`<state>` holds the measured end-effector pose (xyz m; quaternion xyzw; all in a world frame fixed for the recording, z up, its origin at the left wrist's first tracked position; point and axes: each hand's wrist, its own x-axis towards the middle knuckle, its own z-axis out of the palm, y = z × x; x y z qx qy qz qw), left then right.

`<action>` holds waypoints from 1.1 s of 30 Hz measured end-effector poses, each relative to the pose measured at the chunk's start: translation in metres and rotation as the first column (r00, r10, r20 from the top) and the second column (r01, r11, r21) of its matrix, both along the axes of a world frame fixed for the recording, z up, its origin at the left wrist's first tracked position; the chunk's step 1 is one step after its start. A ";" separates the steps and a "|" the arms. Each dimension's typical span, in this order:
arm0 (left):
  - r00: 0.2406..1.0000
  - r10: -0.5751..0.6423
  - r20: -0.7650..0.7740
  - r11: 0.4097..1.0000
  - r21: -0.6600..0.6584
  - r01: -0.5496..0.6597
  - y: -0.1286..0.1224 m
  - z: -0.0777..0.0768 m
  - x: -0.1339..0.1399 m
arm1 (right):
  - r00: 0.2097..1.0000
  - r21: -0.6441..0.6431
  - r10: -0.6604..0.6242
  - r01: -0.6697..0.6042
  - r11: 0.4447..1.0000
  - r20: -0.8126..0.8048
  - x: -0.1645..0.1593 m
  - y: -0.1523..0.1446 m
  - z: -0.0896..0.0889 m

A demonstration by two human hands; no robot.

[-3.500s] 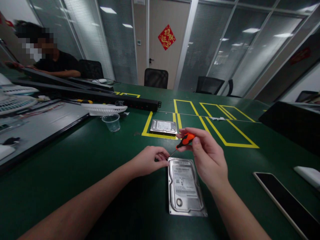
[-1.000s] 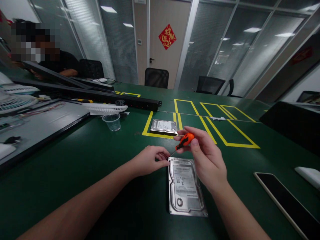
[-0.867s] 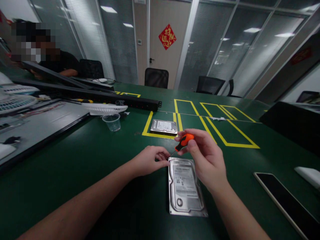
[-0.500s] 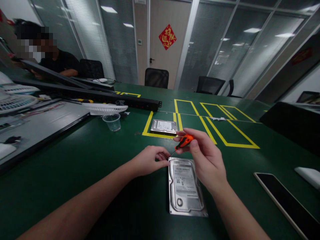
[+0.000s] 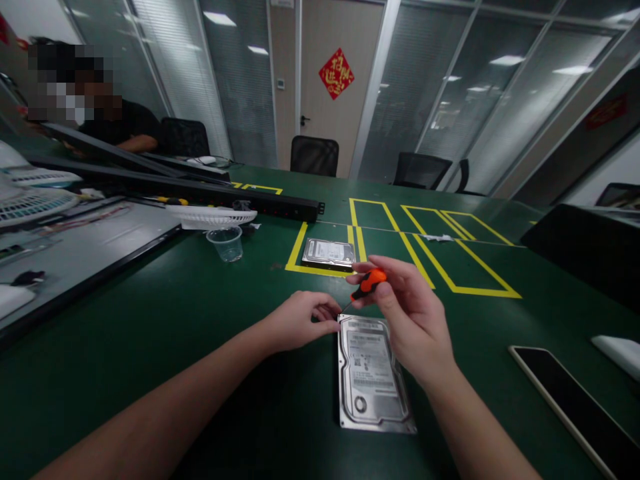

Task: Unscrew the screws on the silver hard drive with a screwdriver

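Two bare hands meet at the far left corner of a shiny metal hard drive point(image 5: 373, 377). The drive lies flat on the green surface point(image 5: 280, 413), label up, right in front of the person. The right hand point(image 5: 417, 320) has its grip closed around the handle of a small orange and black screwdriver point(image 5: 369, 283). The screwdriver leans, and its thin metal end points down and to the left, at that same corner. The left hand point(image 5: 300, 322) has its grip bent almost closed, with the thumb at the edge of the drive and the other fingers by the screwdriver's tip. I cannot tell if it pinches anything, or just where the tip touches.

A second hard drive point(image 5: 328, 253) lies farther back, inside a box made of yellow tape point(image 5: 480, 291). To its left, a clear plastic cup point(image 5: 229, 245) stands upright, just in front of a white plastic thing with slots point(image 5: 213, 217). A long black bar point(image 5: 280, 205) lies behind them. On the right is a flat black thing with a pale edge point(image 5: 575, 407), like a phone. Another person point(image 5: 135, 127) in a dark top sits at the far left.
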<state>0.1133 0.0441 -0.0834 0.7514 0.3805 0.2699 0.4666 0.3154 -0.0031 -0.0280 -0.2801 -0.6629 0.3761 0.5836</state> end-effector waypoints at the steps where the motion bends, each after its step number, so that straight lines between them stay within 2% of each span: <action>1: 1.000 -0.001 -0.001 1.000 -0.002 0.001 0.000 0.000 0.000 | 1.000 0.001 0.009 -0.009 1.000 0.000 0.000 0.001 0.000; 9: 1.000 0.011 -0.014 1.000 0.012 -0.011 0.000 -0.001 -0.001 | 0.995 -0.021 -0.089 0.088 0.996 -0.054 -0.003 0.000 0.002; 16: 1.000 0.004 -0.014 1.000 0.013 -0.004 0.002 -0.003 0.000 | 1.000 0.003 -0.015 0.015 1.000 -0.026 -0.001 0.002 0.000; 23: 1.000 0.004 -0.006 1.000 0.014 -0.004 0.001 -0.003 -0.001 | 0.995 -0.020 -0.093 0.093 0.995 -0.034 -0.002 0.001 0.001; 29: 1.000 0.005 -0.005 1.000 0.012 -0.005 0.001 -0.001 0.000 | 0.997 0.020 -0.070 0.069 0.997 0.020 0.001 0.002 0.000; 33: 1.000 0.007 -0.003 1.000 0.004 -0.007 0.000 -0.001 0.000 | 0.998 -0.005 -0.048 0.048 0.999 0.039 0.003 0.003 -0.002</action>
